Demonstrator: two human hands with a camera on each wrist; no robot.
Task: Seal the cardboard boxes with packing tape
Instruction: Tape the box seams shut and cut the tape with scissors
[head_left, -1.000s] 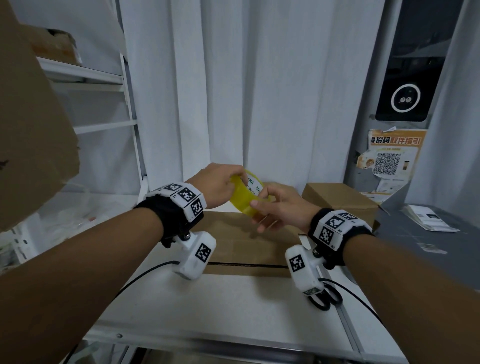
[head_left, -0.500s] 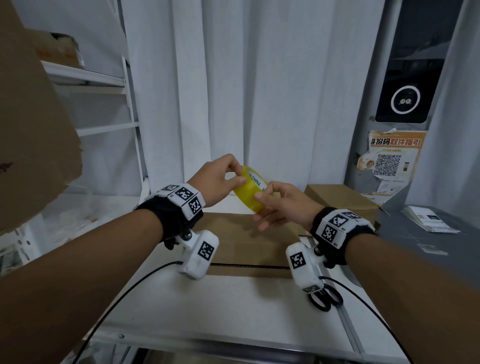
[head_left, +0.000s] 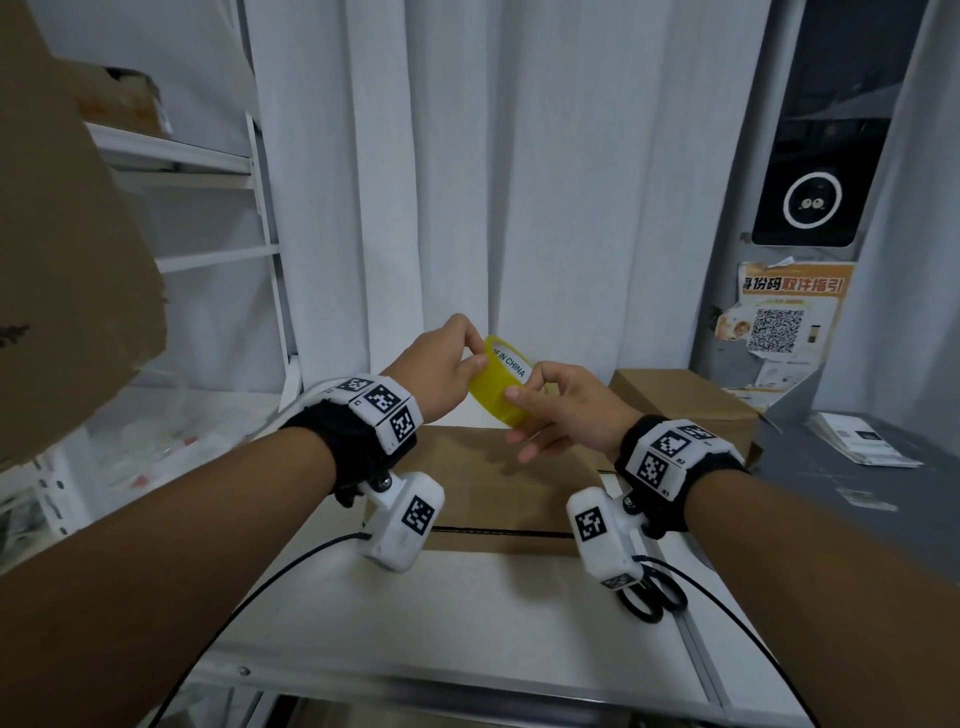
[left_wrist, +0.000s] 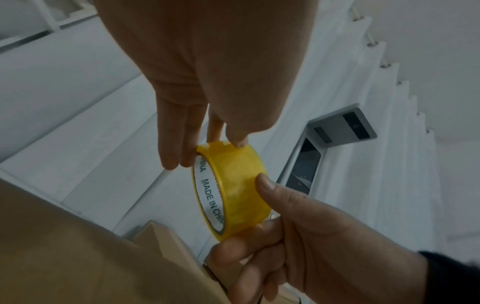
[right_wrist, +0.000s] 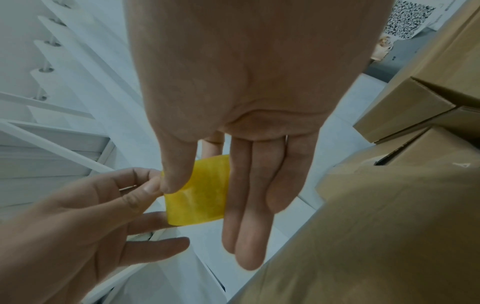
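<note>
Tape roll (head_left: 501, 382) pinched between both hands' fingers (left_wrist: 239, 142), its loose end indiscernible.

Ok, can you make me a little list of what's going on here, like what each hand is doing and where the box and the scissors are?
left hand: pinches the top edge of the tape roll
right hand: holds the roll from the other side, thumb on its yellow face
tape roll: yellow, lifted above the box, no strip pulled out that I can see
cardboard box: flat on the white table, under the hands
scissors: black handles, on the table near the right wrist
second box: behind, to the right
</note>
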